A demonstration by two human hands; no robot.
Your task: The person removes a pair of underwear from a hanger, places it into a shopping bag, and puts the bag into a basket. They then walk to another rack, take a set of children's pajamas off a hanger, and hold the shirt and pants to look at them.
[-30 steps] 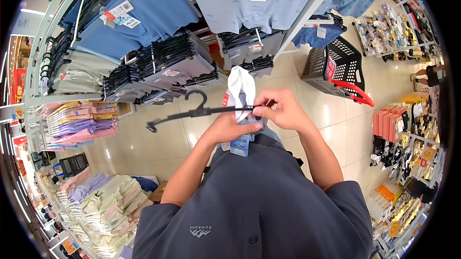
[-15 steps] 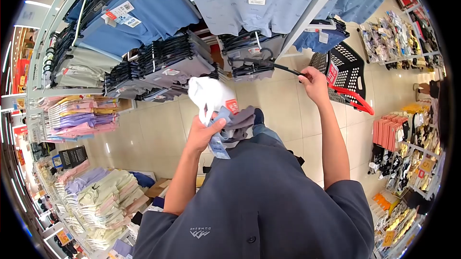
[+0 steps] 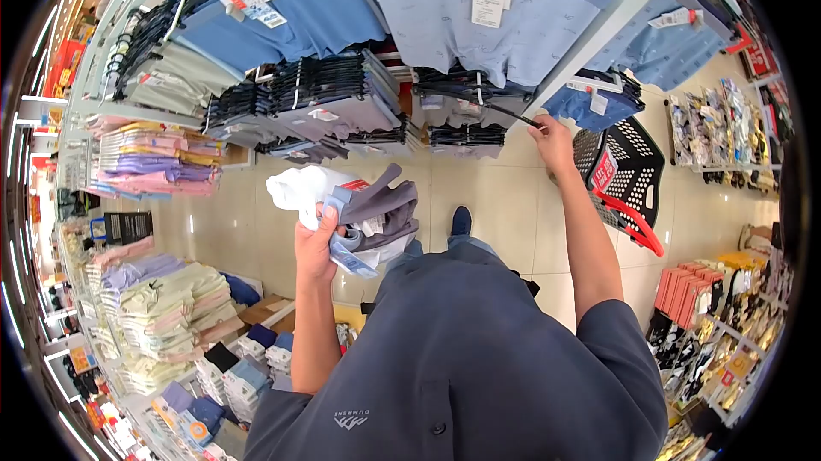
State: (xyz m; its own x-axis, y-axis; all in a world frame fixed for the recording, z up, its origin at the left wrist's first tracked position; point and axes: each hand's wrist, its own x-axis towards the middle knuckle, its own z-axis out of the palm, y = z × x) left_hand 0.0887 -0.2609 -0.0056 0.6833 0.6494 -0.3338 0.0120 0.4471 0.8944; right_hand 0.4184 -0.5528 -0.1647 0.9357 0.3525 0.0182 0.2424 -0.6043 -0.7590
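Observation:
My left hand (image 3: pixel 317 245) is closed around a bundle of clothes held over the floor. White cloth (image 3: pixel 301 191) bulges at its left, dark grey cloth (image 3: pixel 385 209) hangs to the right, and a light blue strip (image 3: pixel 351 260) with print crosses below my thumb. A red-and-white tag (image 3: pixel 355 185) shows among the folds. At the rack, my right hand (image 3: pixel 554 146) grips one end of a thin black bar, apparently a clothes hanger (image 3: pixel 513 114). Its far end reaches the grey garments (image 3: pixel 469 110) on the lower rail, where it blends with other black hangers.
Blue shorts (image 3: pixel 492 25) with tags hang on the upper rail, beside a pale rack post (image 3: pixel 603 25). A black perforated basket (image 3: pixel 629 162) with a red handle (image 3: pixel 631 220) stands right of my right hand. Folded clothes (image 3: pixel 175 307) are stacked at lower left.
My left hand has moved left with the bundle, which now spreads wider. My right hand is slightly higher in view, and the black hanger sits closer against the lower-rail garments. The view has shifted.

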